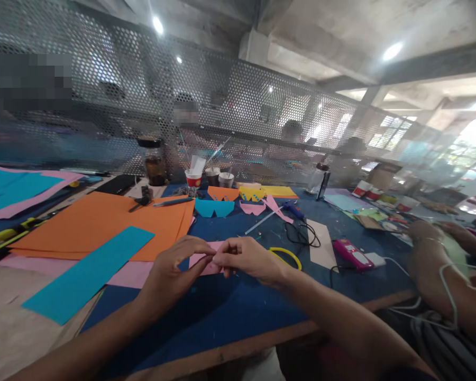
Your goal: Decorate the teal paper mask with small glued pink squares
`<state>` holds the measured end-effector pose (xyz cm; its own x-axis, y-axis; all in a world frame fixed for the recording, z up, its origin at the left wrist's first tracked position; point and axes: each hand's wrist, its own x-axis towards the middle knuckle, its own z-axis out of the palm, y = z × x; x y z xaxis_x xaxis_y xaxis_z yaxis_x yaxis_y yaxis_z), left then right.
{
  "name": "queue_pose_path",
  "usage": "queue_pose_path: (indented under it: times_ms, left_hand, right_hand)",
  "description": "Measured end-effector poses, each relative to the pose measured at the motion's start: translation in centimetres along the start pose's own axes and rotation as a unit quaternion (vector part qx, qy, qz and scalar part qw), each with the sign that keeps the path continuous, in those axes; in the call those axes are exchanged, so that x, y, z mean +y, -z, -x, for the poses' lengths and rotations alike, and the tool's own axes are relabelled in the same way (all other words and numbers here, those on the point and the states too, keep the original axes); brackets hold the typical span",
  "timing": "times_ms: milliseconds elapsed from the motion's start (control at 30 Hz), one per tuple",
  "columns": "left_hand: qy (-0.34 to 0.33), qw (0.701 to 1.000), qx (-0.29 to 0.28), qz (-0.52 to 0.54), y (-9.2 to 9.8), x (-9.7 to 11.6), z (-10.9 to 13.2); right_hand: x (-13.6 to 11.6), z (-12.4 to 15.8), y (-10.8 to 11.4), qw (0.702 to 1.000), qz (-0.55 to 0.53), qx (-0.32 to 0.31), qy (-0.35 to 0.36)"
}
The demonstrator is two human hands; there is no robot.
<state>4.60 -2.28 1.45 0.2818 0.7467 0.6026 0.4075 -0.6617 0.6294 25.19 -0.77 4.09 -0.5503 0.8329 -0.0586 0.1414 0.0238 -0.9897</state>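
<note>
My left hand (178, 267) and my right hand (249, 259) meet fingertip to fingertip above the blue table top (206, 323). Thumb and fingers are pinched on both hands; what lies between them is too small or hidden to name. Behind the fingertips shows a piece of pink paper (198, 259), partly covered by the hands; whether they touch it I cannot tell. Left of my left hand, a blue paper strip (91, 275) lies across orange sheets (83, 222). A yellow ring-shaped piece (287, 254) is just beyond my right wrist.
Cut paper shapes in blue (214, 208), pink (253, 208) and orange (223, 193) stand farther back. A glue gun (293, 208) with a black cord lies right of them. Paper cups (193, 179) and a jar (153, 161) line the mesh panel. Another person's arm (440, 275) is at right.
</note>
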Motion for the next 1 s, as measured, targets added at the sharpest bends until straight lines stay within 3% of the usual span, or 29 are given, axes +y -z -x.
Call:
queue_pose_path:
  times_ms: [300, 1000]
  left_hand:
    - [0.059, 0.997, -0.019, 0.041, -0.1, -0.2, -0.3]
    - [0.122, 0.987, -0.071, 0.078, -0.3, 0.2, 0.2]
  right_hand:
    - [1.8, -1.4, 0.6, 0.998, -0.058, -0.024, -0.021]
    - [2.2, -0.7, 0.6, 0.99, -0.103, -0.046, -0.079]
